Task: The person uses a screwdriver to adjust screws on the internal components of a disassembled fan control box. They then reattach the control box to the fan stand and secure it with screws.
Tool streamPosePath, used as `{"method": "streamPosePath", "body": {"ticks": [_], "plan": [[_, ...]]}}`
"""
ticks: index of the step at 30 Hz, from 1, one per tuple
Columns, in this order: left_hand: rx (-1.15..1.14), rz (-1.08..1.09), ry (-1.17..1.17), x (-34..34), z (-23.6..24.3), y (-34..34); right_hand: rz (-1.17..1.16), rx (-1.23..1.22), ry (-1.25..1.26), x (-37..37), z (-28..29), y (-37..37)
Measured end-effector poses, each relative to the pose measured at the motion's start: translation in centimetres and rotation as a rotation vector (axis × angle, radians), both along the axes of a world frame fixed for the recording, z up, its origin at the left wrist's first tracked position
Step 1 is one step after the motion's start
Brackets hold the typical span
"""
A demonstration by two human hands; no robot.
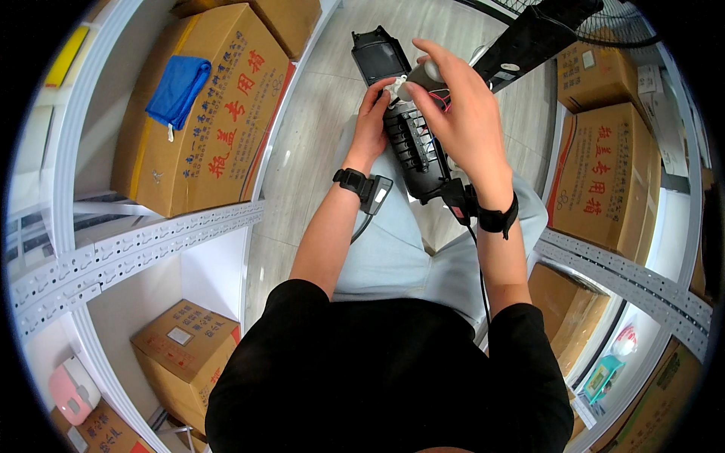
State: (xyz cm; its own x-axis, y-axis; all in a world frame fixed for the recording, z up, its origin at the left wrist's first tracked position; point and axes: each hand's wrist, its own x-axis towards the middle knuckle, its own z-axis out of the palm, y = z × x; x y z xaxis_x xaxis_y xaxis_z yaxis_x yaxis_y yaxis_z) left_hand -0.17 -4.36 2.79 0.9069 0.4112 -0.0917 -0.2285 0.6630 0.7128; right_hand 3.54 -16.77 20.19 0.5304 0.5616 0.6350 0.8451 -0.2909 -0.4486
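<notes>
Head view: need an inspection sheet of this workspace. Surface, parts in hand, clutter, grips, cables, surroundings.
Surface: pale wood-look floor below the worker's knees.
Job's things: black housing between the knees, its support hidden; grey cylinder at its far end; black panel beyond, whether attached unclear.
Clutter: blue cloth on a left-hand carton; pink-and-white case lower left.
Grips: right hand has thumb and fingers around the cylinder; left hand is beside it, its hold unclear.
Cables: red wires by the cylinder; a black cable at each wrist.
Surroundings: metal shelving with cartons on both sides.
</notes>
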Motion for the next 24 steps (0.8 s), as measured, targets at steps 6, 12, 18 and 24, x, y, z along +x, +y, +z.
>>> {"method": "streamPosePath", "body": {"ticks": [6, 12, 18, 24], "plan": [[0.02, -0.006, 0.014, 0.2, -0.3, -0.1, -0.01, 0.062, -0.01, 0.6, -0.9, 0.9], [0.013, -0.031, -0.005, 0.4, -1.7, 0.6, -0.045, -0.048, -0.015, 0.6, -0.7, 0.8], [0.018, 0.003, 0.006, 0.3, -0.7, 0.0, 0.029, 0.094, 0.059, 0.6, -0.6, 0.9], [-0.008, -0.011, 0.01, 0.4, -1.3, 0.5, -0.068, -0.098, -0.015, 0.5, -0.3, 0.6]]}}
